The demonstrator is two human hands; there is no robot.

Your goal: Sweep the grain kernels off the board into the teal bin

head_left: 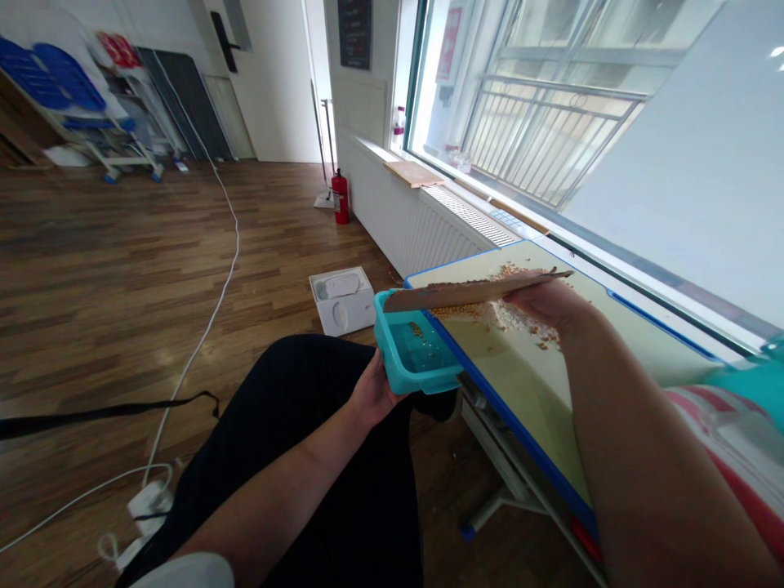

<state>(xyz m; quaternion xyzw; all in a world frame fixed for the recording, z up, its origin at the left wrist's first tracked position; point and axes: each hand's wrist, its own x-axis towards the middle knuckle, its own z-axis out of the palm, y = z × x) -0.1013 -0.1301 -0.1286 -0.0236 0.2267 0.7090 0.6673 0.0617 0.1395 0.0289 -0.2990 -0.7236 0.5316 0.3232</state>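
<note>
My left hand (375, 390) grips a turquoise plastic container (422, 380) by its near left side, just off the edge of the desk (527, 384). A few yellow kernels (417, 330) lie on the container's floor. In my right hand (545, 304) is a long, ragged-edged piece of cardboard (453, 294), held on edge over the desktop, its far end above the container's rim. Corn kernels (456, 311) and white grains (511, 317) are spread on the desktop beside and beneath the cardboard. My right fingers are partly hidden behind it.
A white box (349, 314) sits on the floor beyond the container. A radiator (422, 224) runs under the window, with a red fire extinguisher (340, 198) near its end. A white cable (211, 318) crosses the floor at left. A red-and-white striped item (728, 433) lies at right.
</note>
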